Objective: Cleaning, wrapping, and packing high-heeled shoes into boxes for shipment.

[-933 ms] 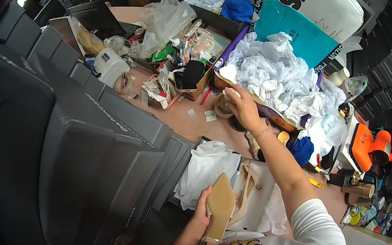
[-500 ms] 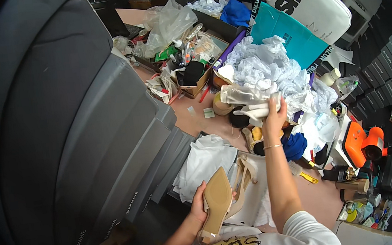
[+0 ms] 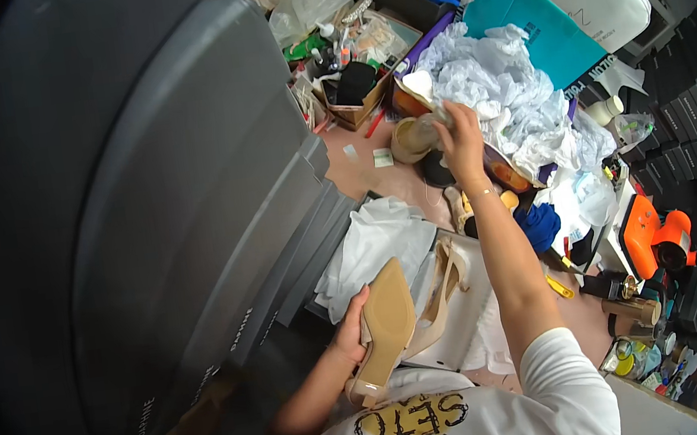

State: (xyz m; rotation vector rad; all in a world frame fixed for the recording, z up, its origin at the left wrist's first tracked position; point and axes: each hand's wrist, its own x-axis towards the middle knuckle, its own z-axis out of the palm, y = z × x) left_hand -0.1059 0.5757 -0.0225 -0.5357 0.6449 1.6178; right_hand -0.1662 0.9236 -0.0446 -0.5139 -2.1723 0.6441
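My left hand (image 3: 352, 332) is closed around a beige heeled shoe (image 3: 389, 317), holding it sole up with its pointed toe away from me. A matching shoe (image 3: 436, 307) lies in the open shoebox (image 3: 474, 302) just to the right. My right hand (image 3: 463, 147) reaches across the table, its fingers curled at a clear, bottle-like plastic piece (image 3: 425, 131). That piece tilts over a round beige container (image 3: 404, 151); I cannot tell whether it is inside or only above it. White tissue paper (image 3: 373, 240) drapes over the box's far left side.
Tall grey shoeboxes (image 3: 185, 159) are stacked on the left. A purple-edged box overflows with crumpled white paper (image 3: 497, 77), beside a teal lid (image 3: 529, 26). A cardboard box of small supplies (image 3: 357, 108) stands farther back. On the right are an orange tool (image 3: 673, 238) and a yellow-handled brush (image 3: 559, 285).
My right hand has moved farther away and slightly left, bringing the clear piece to the beige container. White material seen in that hand before no longer shows there. My left hand keeps the shoe.
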